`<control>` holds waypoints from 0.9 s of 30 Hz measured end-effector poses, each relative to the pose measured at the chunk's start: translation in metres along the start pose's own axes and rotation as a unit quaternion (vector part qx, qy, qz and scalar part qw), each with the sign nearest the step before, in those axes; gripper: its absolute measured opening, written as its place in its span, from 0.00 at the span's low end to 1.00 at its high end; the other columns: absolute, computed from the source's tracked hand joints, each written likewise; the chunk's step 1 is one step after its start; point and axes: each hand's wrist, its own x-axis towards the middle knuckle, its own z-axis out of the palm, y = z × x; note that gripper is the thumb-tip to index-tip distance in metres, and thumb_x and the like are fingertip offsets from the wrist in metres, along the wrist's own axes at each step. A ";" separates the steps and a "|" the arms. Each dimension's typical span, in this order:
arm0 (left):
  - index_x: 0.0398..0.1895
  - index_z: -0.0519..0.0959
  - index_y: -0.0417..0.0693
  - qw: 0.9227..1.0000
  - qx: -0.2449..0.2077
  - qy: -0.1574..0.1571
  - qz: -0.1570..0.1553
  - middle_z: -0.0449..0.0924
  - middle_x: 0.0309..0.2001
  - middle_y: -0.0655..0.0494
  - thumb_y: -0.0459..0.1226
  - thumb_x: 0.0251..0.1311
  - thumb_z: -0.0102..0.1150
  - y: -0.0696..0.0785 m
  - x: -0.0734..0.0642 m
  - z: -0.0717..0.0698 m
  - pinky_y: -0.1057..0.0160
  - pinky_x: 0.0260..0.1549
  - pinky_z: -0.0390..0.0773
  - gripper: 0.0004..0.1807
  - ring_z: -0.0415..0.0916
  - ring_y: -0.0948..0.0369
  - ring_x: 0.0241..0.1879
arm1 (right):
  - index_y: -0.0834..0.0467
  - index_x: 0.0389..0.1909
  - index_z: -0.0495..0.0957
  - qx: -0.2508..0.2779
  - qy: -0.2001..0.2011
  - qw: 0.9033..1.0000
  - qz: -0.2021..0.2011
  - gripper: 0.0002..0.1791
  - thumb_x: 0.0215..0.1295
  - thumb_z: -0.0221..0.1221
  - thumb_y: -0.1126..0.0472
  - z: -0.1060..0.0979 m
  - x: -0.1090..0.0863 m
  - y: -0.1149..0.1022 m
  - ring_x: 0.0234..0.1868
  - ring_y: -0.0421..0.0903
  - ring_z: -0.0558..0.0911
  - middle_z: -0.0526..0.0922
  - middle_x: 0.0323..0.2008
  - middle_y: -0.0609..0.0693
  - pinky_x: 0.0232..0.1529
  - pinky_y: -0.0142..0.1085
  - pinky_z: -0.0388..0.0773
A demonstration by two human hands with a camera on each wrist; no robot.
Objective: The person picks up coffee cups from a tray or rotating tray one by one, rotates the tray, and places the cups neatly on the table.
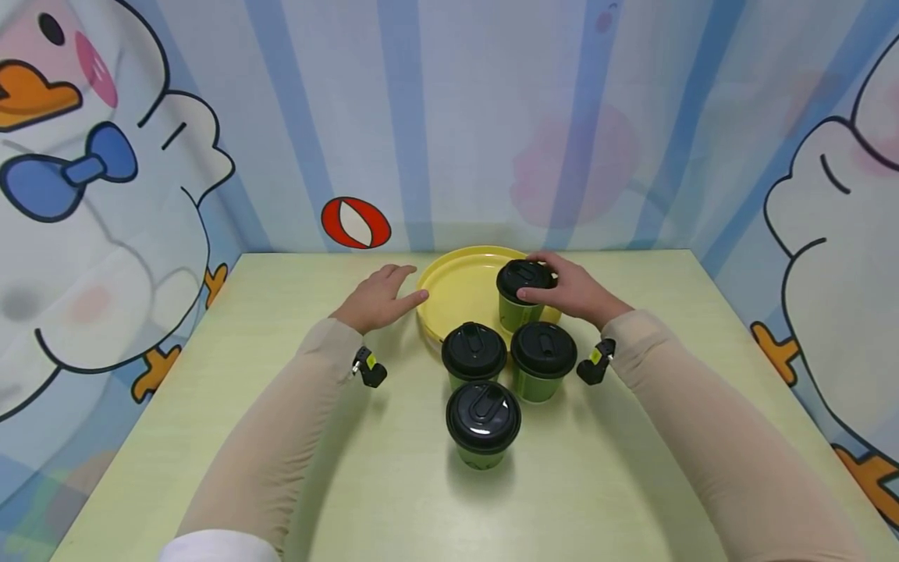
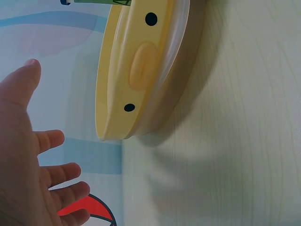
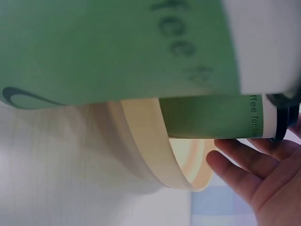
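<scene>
My right hand [image 1: 577, 292] holds a green paper coffee cup [image 1: 518, 314] by its black lid, thumb in front and fingers behind. The cup stands upright within the right part of a round yellow tray [image 1: 453, 285]. In the right wrist view, the cup's printed side [image 3: 211, 117] rises above the tray's rim [image 3: 148, 134]. Spread and holding nothing, my left hand [image 1: 379, 300] hovers at the tray's left edge. Three more lidded coffee cups stand in front of the tray: one at left [image 1: 474, 351], one at right [image 1: 543, 353], one nearest me [image 1: 483, 425].
A pale wood-grain table [image 1: 295, 328] bears everything. Directly behind the tray rises a striped blue-and-white backdrop [image 1: 463, 117], with cartoon-printed side panels at left and right. Both wrists wear small black devices, the left one [image 1: 370, 368] beside the sleeve.
</scene>
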 end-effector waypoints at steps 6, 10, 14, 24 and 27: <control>0.78 0.58 0.48 1.000 0.000 -0.005 -0.002 0.60 0.74 0.42 0.67 0.71 0.41 0.003 0.000 0.000 0.43 0.68 0.64 0.44 0.64 0.45 0.70 | 0.54 0.76 0.61 -0.013 0.024 1.000 0.001 0.46 0.63 0.64 0.35 -0.005 -0.004 0.001 0.65 0.60 0.72 0.71 0.67 0.61 0.60 0.57 0.72; 0.78 0.58 0.49 1.000 0.003 -0.003 -0.001 0.61 0.73 0.42 0.67 0.70 0.40 0.001 0.002 0.002 0.43 0.67 0.65 0.44 0.65 0.45 0.68 | 0.54 0.76 0.60 -0.015 0.039 0.999 0.001 0.47 0.64 0.63 0.34 -0.019 -0.010 -0.002 0.63 0.61 0.74 0.70 0.67 0.61 0.58 0.57 0.74; 0.78 0.59 0.50 1.000 0.003 -0.003 -0.003 0.62 0.73 0.43 0.67 0.71 0.40 0.001 0.003 0.003 0.43 0.67 0.66 0.43 0.67 0.45 0.67 | 0.53 0.76 0.59 -0.020 0.046 0.999 -0.001 0.47 0.65 0.62 0.35 -0.037 -0.020 -0.006 0.62 0.62 0.75 0.71 0.67 0.63 0.56 0.58 0.75; 0.76 0.62 0.50 1.000 0.005 -0.007 -0.010 0.64 0.72 0.44 0.64 0.73 0.40 -0.002 0.001 0.001 0.42 0.66 0.66 0.39 0.69 0.45 0.66 | 0.53 0.75 0.60 -0.039 0.064 0.997 -0.011 0.43 0.66 0.60 0.35 -0.071 -0.040 -0.021 0.60 0.61 0.76 0.71 0.66 0.61 0.54 0.59 0.74; 0.76 0.63 0.50 1.000 0.004 -0.008 -0.007 0.64 0.72 0.44 0.64 0.73 0.39 -0.003 0.001 0.001 0.42 0.65 0.67 0.39 0.70 0.45 0.65 | 0.53 0.75 0.60 -0.045 0.070 0.996 -0.018 0.41 0.68 0.60 0.38 -0.077 -0.047 -0.030 0.59 0.62 0.76 0.71 0.65 0.63 0.52 0.59 0.74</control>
